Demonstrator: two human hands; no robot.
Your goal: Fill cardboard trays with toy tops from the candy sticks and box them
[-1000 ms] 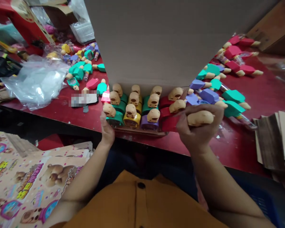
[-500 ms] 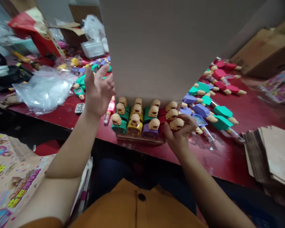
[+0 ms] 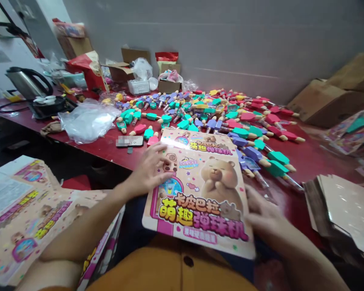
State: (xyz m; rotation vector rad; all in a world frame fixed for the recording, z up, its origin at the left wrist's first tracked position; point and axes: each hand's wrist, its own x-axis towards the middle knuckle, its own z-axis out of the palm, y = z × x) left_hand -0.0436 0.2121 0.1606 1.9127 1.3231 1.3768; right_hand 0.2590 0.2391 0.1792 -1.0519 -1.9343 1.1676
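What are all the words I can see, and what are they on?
"卡皮巴拉": on the box, repeated smaller on its upper strip.
"萌趣弹球机": just below, both times.
Pink banner and small logo on the box: too blurred.
Printed cardboard at left: too blurred.

The box [image 3: 197, 188] wears peach with bear artwork

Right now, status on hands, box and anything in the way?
Left hand spread on bear-printed carton, upper left. Right hand blurred, at its right edge. Carton's bear print facing up. Plastic toys crowd red table beyond.
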